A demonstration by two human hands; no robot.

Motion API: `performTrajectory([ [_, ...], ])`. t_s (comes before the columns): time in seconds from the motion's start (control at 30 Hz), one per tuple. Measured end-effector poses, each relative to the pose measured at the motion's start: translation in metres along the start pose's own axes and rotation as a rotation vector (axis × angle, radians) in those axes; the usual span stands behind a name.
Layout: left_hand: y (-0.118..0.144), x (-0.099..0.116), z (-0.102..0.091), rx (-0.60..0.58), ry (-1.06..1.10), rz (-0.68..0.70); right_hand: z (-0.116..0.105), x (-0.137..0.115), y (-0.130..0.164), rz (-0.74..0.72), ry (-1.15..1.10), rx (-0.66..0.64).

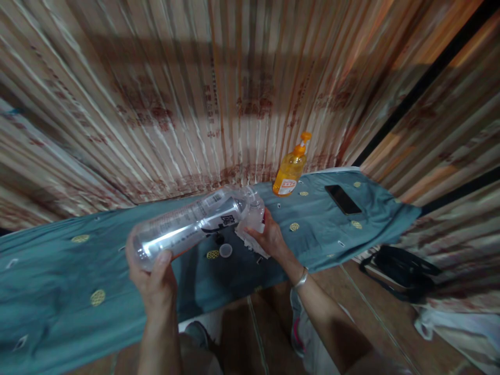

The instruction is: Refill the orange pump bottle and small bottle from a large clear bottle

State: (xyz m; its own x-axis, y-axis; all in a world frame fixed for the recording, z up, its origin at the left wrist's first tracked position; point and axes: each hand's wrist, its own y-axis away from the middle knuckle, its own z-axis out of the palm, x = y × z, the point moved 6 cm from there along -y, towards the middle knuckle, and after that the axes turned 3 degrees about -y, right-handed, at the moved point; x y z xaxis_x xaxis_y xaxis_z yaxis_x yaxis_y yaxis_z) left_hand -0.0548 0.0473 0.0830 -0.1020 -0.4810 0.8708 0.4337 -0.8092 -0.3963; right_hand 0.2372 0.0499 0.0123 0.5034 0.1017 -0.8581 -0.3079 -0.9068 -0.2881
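Note:
A large clear plastic bottle with dark printing lies tilted between my hands, above the cloth-covered table. My left hand is wrapped round its base end, thumb on top. At the neck end, my right hand pinches a crumpled white tissue pressed against the bottle. Part of the neck is hidden behind the tissue and fingers. Below the bottle, a small white round cap rests on the cloth. A small dark object beside it is partly covered and too unclear to name.
The table wears a teal cloth with yellow patterns. Behind the bottle stands an orange pump bottle, right of it a black phone. A pleated curtain hangs along the back. On the floor at right lies a black bag.

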Motion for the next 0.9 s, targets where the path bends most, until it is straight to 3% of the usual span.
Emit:
performTrajectory([
  [0.9,-0.0033,-0.0007,0.0017,0.068,0.043,-0.034,0.0016,0.0017,0.0025,-0.012,-0.065,-0.008],
])
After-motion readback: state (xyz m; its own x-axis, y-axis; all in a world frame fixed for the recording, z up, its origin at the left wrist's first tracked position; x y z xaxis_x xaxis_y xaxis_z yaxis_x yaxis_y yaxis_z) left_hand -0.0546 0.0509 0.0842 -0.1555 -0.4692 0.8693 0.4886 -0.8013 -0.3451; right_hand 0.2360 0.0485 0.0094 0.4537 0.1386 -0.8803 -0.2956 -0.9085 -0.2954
